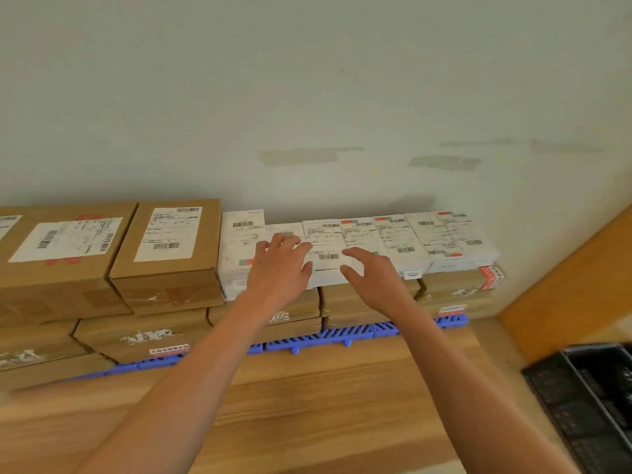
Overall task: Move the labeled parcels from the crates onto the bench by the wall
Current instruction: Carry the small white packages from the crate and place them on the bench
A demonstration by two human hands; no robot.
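Two bare forearms with no sleeves, watch or rings showing, entering from six o'clock, each ending in an ungloved hand, the left hand (280, 268) and the right hand (372, 273)

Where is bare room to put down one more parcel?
Free: the wooden bench top in front of the blue mat, and the top of the brown box under the white parcels' right end. Crowded: the row along the wall, where both hands rest.

Black crate (596, 401) cut off at right edge; parcel labels (328, 239) unreadably blurred
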